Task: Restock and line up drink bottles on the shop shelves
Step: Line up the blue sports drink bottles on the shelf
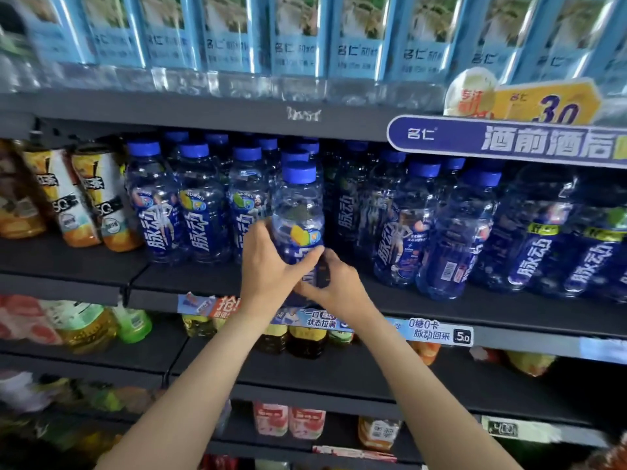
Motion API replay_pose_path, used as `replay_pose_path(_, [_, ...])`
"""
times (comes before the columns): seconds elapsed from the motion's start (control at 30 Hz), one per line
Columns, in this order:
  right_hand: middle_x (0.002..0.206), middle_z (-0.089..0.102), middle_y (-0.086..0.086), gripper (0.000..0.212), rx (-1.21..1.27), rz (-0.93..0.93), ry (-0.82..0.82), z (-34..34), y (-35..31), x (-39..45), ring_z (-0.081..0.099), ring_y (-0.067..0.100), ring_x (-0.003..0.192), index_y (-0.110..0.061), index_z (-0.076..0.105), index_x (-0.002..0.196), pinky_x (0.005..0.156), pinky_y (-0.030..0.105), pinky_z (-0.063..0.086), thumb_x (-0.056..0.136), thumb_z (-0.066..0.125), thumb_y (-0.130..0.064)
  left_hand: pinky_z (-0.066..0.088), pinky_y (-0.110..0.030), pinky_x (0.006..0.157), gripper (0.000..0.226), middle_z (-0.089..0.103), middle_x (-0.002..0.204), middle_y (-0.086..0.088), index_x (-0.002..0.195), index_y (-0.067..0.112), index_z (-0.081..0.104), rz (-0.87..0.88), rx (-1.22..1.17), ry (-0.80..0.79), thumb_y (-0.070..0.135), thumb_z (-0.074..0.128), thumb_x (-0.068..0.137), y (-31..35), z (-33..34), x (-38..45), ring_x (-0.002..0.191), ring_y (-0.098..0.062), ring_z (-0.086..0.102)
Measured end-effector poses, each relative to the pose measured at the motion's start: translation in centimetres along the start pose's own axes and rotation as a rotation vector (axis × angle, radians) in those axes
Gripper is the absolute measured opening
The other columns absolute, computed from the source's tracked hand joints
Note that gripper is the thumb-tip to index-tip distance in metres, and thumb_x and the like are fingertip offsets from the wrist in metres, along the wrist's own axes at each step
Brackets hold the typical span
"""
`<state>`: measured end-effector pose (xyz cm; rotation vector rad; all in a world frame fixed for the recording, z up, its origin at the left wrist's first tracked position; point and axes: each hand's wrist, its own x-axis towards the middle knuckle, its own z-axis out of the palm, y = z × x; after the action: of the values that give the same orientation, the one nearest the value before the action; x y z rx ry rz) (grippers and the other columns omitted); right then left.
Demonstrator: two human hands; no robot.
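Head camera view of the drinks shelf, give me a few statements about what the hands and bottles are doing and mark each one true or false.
1. Both hands hold the same blue-capped bottle. True: the left hand and the right hand grip its lower part.
2. The held bottle has a red cap. False: its cap is blue.
3. The yellow price sign reads 3.0. True.
4. The shelf above holds orange juice bottles. False: it holds bottles with light blue labels.
5. The held bottle lies on its side. False: it is upright.
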<state>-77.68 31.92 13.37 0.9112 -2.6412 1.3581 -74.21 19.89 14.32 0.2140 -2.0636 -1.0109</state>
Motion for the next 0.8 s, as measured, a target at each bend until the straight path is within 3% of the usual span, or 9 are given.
replay_pose_path(0.07, [0.115,0.062,0.010,0.049,0.051,0.015,-0.052,-1.5,0.2,0.4,0.059,0.021,0.105,-0.005,0.057,0.118,0.089,0.035,0.048,0.080,0.071,-0.033,0.038,-0.025,0.080,0.063,0.048,0.101,-0.004,0.105,0.006,0.045,0.027,0.031,0.020,0.044,0.075,0.066,-0.8,-1.0,0.3,0.098,-0.015,0.047])
replay_pose_path(0.1, [0.123,0.058,0.010,0.048,0.087,0.033,0.002,-2.3,0.2,0.7,0.056,0.021,0.112,-0.007,0.056,0.123,0.093,0.031,0.046,0.082,0.069,-0.028,0.039,-0.026,0.079,0.060,0.047,0.099,-0.005,0.101,0.006,0.043,0.035,0.037,0.026,0.043,0.075,0.066,-1.2,-1.3,0.5,0.096,-0.017,0.047])
replay_pose_path(0.23, [0.135,0.044,0.012,0.054,-0.200,0.157,0.441,-3.9,-0.2,2.7,0.050,0.026,0.116,-0.005,0.038,0.138,0.080,0.021,0.036,0.090,0.058,-0.018,0.034,-0.022,0.076,0.054,0.041,0.096,-0.003,0.101,0.004,0.042,0.067,0.065,0.017,0.036,0.073,0.070,-2.0,-2.2,1.2,0.094,-0.016,0.043])
replay_pose_path(0.37, [0.148,0.029,0.012,0.061,-0.372,0.192,0.396,-2.8,-1.5,5.4,0.050,0.029,0.118,-0.005,0.022,0.145,0.084,0.033,0.044,0.094,0.052,-0.019,0.039,-0.027,0.075,0.066,0.039,0.093,-0.003,0.101,0.001,0.044,0.122,0.067,0.015,0.056,0.056,0.067,-2.9,-2.4,1.7,0.090,-0.017,0.043])
replay_pose_path(0.5, [0.155,0.015,0.008,0.070,-0.513,0.284,0.409,-2.6,-1.8,8.8,0.049,0.031,0.122,-0.006,0.010,0.148,0.085,0.036,0.046,0.094,0.053,-0.018,0.039,-0.027,0.075,0.061,0.039,0.093,0.000,0.100,0.007,0.043,0.103,-0.001,-0.002,0.056,0.054,0.064,-3.6,-2.6,2.2,0.090,-0.019,0.046])
replay_pose_path(0.57, [0.157,0.010,0.007,0.071,-0.566,0.349,0.436,-2.4,-2.0,10.7,0.049,0.032,0.121,-0.004,0.001,0.148,0.085,0.037,0.045,0.094,0.048,-0.009,0.036,-0.021,0.074,0.060,0.039,0.093,0.000,0.099,0.007,0.043,0.104,-0.022,-0.009,0.055,0.054,0.064,-4.0,-2.7,2.5,0.089,-0.016,0.044])
replay_pose_path(0.7, [0.156,0.015,0.012,0.069,-0.542,0.448,0.493,-2.2,-1.9,13.7,0.051,0.037,0.118,0.001,-0.008,0.146,0.088,0.041,0.046,0.092,0.035,0.007,0.030,-0.008,0.073,0.066,0.039,0.095,-0.001,0.102,0.002,0.046,0.103,-0.061,-0.013,0.056,0.054,0.065,-4.7,-2.6,3.1,0.091,-0.006,0.037])
replay_pose_path(0.8, [0.152,0.025,0.017,0.062,-0.500,0.471,0.579,-2.4,-1.7,14.6,0.055,0.039,0.115,0.000,0.002,0.147,0.088,0.043,0.046,0.096,0.036,0.002,0.033,-0.006,0.073,0.064,0.041,0.096,-0.001,0.102,0.006,0.045,0.087,-0.121,-0.023,0.054,0.057,0.063,-4.8,-2.5,3.2,0.094,-0.015,0.044])
